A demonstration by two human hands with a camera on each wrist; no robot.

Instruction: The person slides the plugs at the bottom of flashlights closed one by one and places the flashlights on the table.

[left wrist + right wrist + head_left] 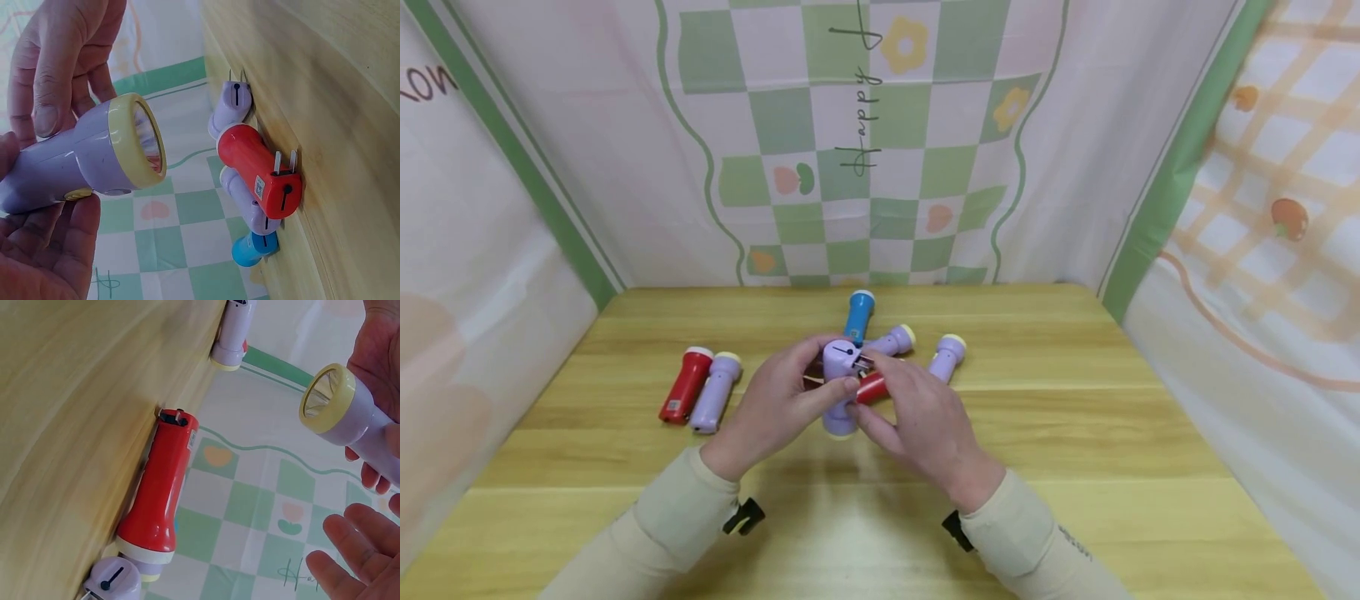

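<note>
A light purple flashlight [839, 417] with a pale yellow lens rim stands between the two hands, lens end down and slotted end up. My left hand [778, 400] grips its body, thumb in front and fingers behind. Beside the upper end, where metal prongs stick out, are fingertips of my right hand [925, 417]. In the right wrist view, several fingers of the right hand [359, 550] are extended loosely, apart from the lens end of the flashlight [350, 412]. The left wrist view shows a right fingertip against the body of the flashlight [94, 147]; its slotted end is out of frame.
On the wooden table [1045, 442], a red flashlight [687, 385] and a purple one [716, 392] lie at left. Behind the hands are a blue flashlight [859, 315], two purple ones and a red one [259, 169] with prongs out. Printed cloth [895, 108] surrounds the table.
</note>
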